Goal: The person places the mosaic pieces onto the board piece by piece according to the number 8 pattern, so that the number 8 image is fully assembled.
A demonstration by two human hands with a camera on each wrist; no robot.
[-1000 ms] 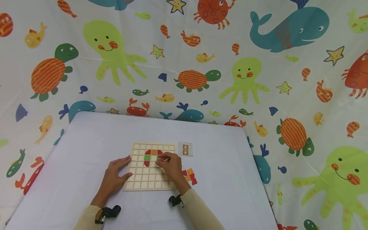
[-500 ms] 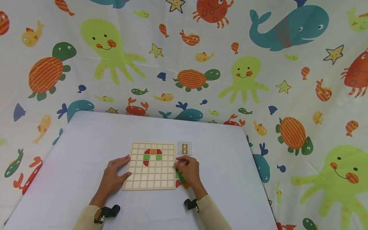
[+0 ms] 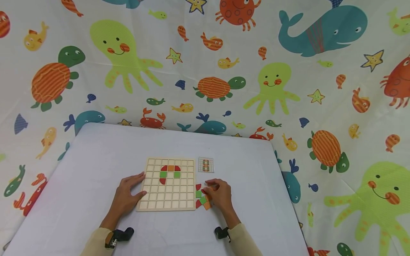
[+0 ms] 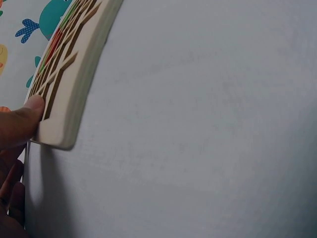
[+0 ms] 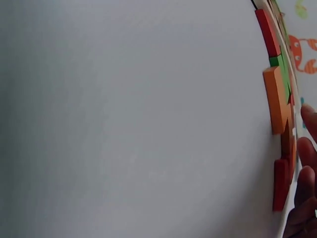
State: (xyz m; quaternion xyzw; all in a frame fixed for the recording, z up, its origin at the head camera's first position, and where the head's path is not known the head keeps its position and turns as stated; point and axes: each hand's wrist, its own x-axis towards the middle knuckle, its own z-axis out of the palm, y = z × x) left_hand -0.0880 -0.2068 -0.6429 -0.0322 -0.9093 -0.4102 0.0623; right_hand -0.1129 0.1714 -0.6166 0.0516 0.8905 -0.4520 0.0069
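Observation:
A square wooden board [image 3: 169, 205] with a grid of cells lies on the table. Red, orange and green tiles fill several cells in its upper part, with a green tile [image 3: 177, 174] among them. My left hand [image 3: 126, 193] rests at the board's left edge, thumb on the rim in the left wrist view. To the right of the board, my right hand [image 3: 221, 193] hovers over loose tiles [image 3: 199, 194], fingers bent and slightly apart. A red tile shows by its fingertips; I see none held. In the right wrist view an orange tile [image 5: 275, 99] lies near the fingers.
A small pattern card [image 3: 206, 165] with a coloured grid lies behind the loose tiles. White cloth covers the table [image 3: 256, 199]. A curtain [image 3: 179, 71] printed with sea animals hangs behind it. Both wrists carry small black cameras.
My right hand has left the board and moved right to the loose tiles, uncovering the green tile in its cell. The left hand stays at the board's edge.

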